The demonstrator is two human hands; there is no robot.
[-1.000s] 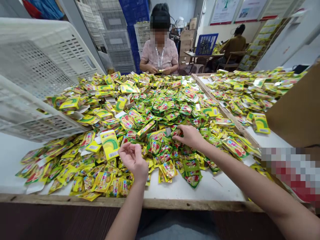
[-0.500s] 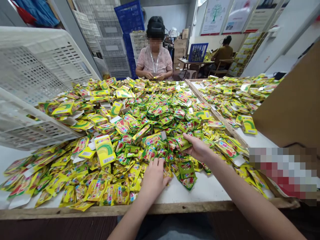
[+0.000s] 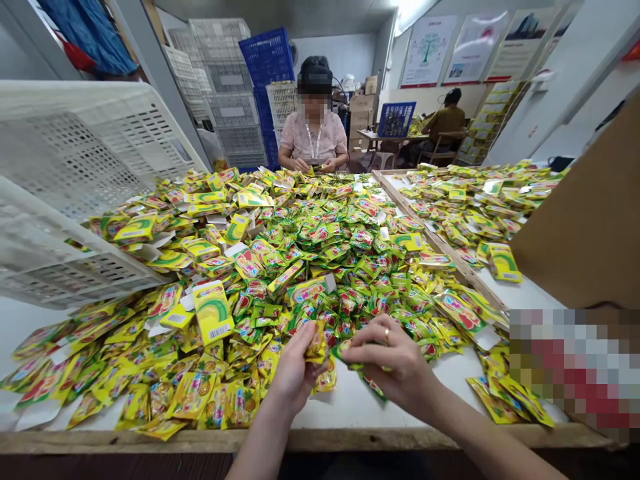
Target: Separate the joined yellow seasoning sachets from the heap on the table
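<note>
A big heap of small green and yellow sachets [image 3: 320,247] covers the white table [image 3: 360,400]. My left hand [image 3: 293,373] is closed on a yellow sachet [image 3: 317,341], lifted a little above the table near its front edge. My right hand [image 3: 395,363], with a ring on one finger, is pinched on a green sachet [image 3: 350,353] right beside it. The two hands almost touch. Flat yellow-green cartons [image 3: 213,311] lie mixed into the heap on the left.
A white plastic crate [image 3: 75,193] leans over the table's left side. A brown cardboard sheet [image 3: 590,227] stands at the right. A wooden strip [image 3: 435,240] divides off a second sachet heap. One person sits opposite [image 3: 314,133], another works behind [image 3: 445,123]. Crates are stacked at the back.
Both hands drew back from the heap towards the front edge. My left hand picked up a yellow sachet; my right brought a green one beside it.
</note>
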